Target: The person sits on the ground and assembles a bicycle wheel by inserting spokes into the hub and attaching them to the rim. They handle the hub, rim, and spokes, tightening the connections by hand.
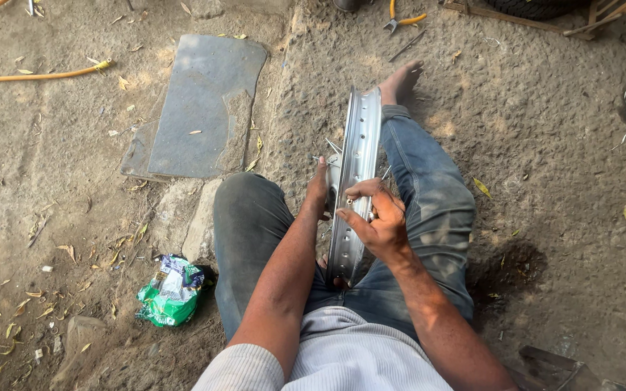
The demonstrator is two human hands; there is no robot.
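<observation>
A silver spoked wheel rim stands upright between my legs, its edge toward me, with thin spokes sticking out on its left side. My left hand reaches behind the rim's left side, fingers mostly hidden by the metal. My right hand rests on the rim's outer band, thumb and fingers pinched at a small hole there; whatever small part they pinch is too small to tell. I sit on the ground in jeans, my right leg stretched along the rim with the bare foot beyond it.
A flat grey stone slab lies on the dirt to the left. A crumpled green packet sits by my left knee. Orange-handled pliers and a thin rod lie ahead, an orange hose far left, and a metal piece at the lower right.
</observation>
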